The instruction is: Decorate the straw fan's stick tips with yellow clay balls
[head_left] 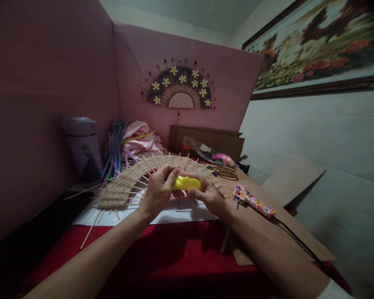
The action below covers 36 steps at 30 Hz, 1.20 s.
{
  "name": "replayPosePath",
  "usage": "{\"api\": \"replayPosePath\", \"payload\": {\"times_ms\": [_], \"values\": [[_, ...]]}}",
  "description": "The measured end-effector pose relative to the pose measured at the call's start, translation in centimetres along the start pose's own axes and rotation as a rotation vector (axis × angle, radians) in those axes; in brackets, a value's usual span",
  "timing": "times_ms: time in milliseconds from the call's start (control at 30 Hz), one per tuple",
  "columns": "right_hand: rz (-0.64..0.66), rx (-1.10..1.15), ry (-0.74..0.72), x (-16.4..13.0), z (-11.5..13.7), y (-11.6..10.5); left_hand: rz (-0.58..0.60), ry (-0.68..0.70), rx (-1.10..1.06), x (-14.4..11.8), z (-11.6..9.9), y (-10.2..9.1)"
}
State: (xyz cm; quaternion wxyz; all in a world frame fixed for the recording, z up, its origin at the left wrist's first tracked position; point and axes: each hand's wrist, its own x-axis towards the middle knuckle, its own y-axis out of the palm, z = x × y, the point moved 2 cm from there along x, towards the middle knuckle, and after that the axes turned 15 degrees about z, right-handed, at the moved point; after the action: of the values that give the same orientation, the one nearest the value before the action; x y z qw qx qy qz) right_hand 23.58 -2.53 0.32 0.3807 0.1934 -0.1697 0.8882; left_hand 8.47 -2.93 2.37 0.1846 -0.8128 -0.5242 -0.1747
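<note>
My left hand (158, 187) and my right hand (207, 193) together hold a small yellow plastic object (187, 183) above the table, fingers pinched at each of its ends. Right behind them lies a half-round woven fan of tan cord (134, 178) with thin wooden sticks poking out all around its rim. It rests on a white sheet (174, 216) over a red cloth (174, 257).
A flower-patterned glue gun (252, 200) with a black cord lies on brown cardboard (283, 232) to the right. A purple flask (82, 145), coloured strips and pink cloth (141, 139) stand at the back left. A finished flowered fan (180, 89) hangs on the pink wall.
</note>
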Motion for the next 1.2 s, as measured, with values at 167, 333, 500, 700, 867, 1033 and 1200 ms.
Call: {"api": "replayPosePath", "payload": {"times_ms": [167, 333, 500, 700, 867, 1033, 1200], "values": [[-0.042, -0.040, 0.004, 0.0, -0.1, 0.0, -0.017, -0.002, 0.001, 0.0, -0.1, 0.1], [0.002, -0.033, -0.003, -0.1, 0.0, 0.0, -0.005, -0.009, 0.058, -0.2, 0.2, 0.0], [0.071, -0.030, -0.018, -0.2, 0.0, 0.2, 0.015, -0.006, 0.148, -0.3, 0.5, -0.2], [-0.036, -0.064, -0.052, 0.0, 0.2, 0.1, -0.009, 0.011, 0.099, -0.2, 0.4, 0.0], [-0.015, -0.030, -0.079, 0.1, -0.2, -0.2, -0.001, 0.007, 0.068, -0.2, 0.3, 0.1], [-0.016, -0.023, -0.067, -0.1, -0.9, -0.6, -0.006, 0.007, 0.060, -0.1, 0.2, 0.1], [-0.036, 0.006, -0.042, -0.3, -0.9, -0.6, -0.013, 0.015, 0.087, -0.1, 0.2, 0.1]]}}
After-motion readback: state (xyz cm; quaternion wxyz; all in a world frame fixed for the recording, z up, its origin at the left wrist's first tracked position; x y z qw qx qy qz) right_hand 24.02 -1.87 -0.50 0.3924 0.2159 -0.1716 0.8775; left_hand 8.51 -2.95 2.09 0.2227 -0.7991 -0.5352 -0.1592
